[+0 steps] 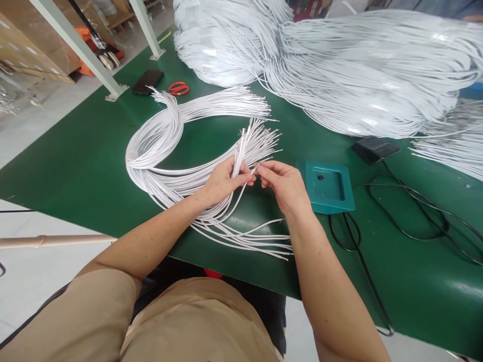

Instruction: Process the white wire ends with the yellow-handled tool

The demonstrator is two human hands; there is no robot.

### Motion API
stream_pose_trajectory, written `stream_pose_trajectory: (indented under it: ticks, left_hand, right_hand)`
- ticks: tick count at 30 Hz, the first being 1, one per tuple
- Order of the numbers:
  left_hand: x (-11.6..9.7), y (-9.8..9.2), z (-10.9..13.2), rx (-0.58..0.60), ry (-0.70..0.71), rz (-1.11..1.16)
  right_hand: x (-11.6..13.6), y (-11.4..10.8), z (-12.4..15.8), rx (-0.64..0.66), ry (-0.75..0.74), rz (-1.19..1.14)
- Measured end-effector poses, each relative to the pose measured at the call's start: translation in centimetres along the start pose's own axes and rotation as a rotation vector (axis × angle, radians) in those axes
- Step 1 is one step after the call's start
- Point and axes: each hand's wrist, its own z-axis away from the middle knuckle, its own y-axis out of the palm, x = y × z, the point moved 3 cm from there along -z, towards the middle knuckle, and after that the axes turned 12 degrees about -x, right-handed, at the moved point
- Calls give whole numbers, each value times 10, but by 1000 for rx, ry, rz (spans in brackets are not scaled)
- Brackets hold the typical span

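Observation:
My left hand (230, 178) is closed around several white cables (240, 151), whose ends stick up above the fingers. Between its thumb and finger a single cable runs toward my right hand (282, 181). The right thumb and forefinger pinch the tip of that cable (255, 170). Under and behind my hands lies a looped bundle of white cables (151, 148), its cut ends fanned out to the right. A few loose cables (249, 240) spread below my hands toward the right forearm.
A teal tray-like device (312, 201) with a black cord sits right of my hand. Behind it are a black box-shaped item (375, 149) and large white cable coils (362, 75). Red-handled scissors (178, 88) and a dark flat object (148, 81) lie near a table post (90, 55).

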Motion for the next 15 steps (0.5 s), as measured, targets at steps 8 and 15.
stream_pose_trajectory:
  ticks: [8,15]
  left_hand:
    - [-5,-5,-2,-124,111,-127]
    - [-2,-6,-2,-100,126,-155]
  right_hand:
    - [-1,7,6,55,68,64]
    - [4,3,3,45,-66,62]
